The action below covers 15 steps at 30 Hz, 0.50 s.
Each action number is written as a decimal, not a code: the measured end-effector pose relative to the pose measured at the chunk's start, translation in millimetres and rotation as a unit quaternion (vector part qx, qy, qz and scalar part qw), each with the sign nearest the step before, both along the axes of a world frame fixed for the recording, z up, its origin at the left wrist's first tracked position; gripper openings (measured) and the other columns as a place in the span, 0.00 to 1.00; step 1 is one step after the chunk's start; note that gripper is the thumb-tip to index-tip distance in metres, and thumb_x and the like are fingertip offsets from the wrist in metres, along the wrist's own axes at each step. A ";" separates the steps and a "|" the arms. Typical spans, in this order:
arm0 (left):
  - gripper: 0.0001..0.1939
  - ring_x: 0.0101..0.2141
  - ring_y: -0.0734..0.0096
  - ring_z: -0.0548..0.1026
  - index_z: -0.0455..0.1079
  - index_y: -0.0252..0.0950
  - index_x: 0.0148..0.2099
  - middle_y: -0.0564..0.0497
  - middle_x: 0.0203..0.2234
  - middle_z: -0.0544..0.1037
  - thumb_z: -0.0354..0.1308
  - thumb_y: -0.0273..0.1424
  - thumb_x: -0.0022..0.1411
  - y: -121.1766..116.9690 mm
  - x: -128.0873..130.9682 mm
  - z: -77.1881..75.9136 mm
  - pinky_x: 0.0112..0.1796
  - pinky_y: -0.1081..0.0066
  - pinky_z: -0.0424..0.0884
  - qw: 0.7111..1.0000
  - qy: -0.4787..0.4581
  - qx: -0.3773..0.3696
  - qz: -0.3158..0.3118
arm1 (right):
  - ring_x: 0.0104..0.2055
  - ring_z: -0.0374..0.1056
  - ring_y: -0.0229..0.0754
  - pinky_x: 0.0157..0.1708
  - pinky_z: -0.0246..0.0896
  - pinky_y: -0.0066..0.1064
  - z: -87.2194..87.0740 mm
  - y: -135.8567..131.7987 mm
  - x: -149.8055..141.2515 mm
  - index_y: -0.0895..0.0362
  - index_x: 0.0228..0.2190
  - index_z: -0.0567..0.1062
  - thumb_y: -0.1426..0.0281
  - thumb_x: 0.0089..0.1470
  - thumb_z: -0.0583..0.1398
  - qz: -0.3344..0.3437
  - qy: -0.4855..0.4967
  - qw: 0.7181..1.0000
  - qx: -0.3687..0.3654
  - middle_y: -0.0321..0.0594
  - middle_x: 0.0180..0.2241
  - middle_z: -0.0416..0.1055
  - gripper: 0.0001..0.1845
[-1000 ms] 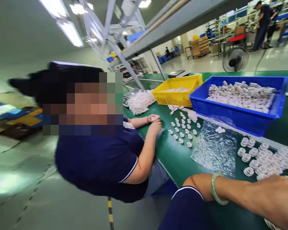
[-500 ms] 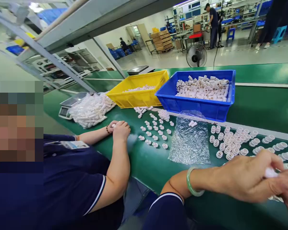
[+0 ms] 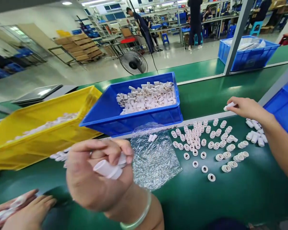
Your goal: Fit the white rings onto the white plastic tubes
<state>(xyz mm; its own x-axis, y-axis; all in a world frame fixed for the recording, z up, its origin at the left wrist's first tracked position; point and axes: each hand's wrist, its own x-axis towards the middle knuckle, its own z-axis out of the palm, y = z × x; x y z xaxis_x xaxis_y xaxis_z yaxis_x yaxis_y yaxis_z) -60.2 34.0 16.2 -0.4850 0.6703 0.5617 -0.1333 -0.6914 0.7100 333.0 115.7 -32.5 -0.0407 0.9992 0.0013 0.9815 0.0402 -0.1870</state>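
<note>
My left hand (image 3: 99,179), with a pale green bangle (image 3: 140,214) at its wrist, is raised over the table's front left, palm toward me. Its fingers are curled around white plastic pipe fittings (image 3: 107,168). At the right, my right hand (image 3: 242,106) pinches another white fitting (image 3: 229,106) above the green tabletop. Between the hands stand many white ring-like fittings (image 3: 193,137), some loose and some in short stacks. A clear plastic bag (image 3: 156,163) lies beside them, with two small white tubes (image 3: 152,138) on it. White tubular fittings (image 3: 256,132) lie under my right forearm.
A blue bin (image 3: 134,123) full of white fittings stands at the back, with a yellow bin (image 3: 38,150) to its left. A co-worker's hands (image 3: 26,207) hold white pieces at lower left. Another blue bin (image 3: 283,111) and a metal post (image 3: 237,38) are at right.
The view has swung right. My hands, close together before, are now far apart: the left is turned palm up toward me, the right reaches out over the table's far right.
</note>
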 end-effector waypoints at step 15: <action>0.36 0.08 0.78 0.53 0.60 0.36 0.15 0.59 0.03 0.47 0.54 0.65 0.50 7.6 -9.6 -2.6 0.12 0.75 0.54 0.999 -0.006 -0.028 -0.019 | 0.38 0.72 0.46 0.35 0.63 0.34 -76.4 19.4 29.9 0.56 0.53 0.67 0.56 0.60 0.54 -0.013 0.033 0.990 -0.135 0.45 0.41 0.77 0.24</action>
<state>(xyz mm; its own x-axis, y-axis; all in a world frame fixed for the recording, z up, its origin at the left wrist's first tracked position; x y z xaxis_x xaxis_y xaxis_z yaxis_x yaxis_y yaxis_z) -69.8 41.7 13.6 -0.4646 0.7193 0.5165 -0.1678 -0.6442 0.7462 362.9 135.1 -108.9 -0.0244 0.9643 -0.2638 0.9671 -0.0441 -0.2505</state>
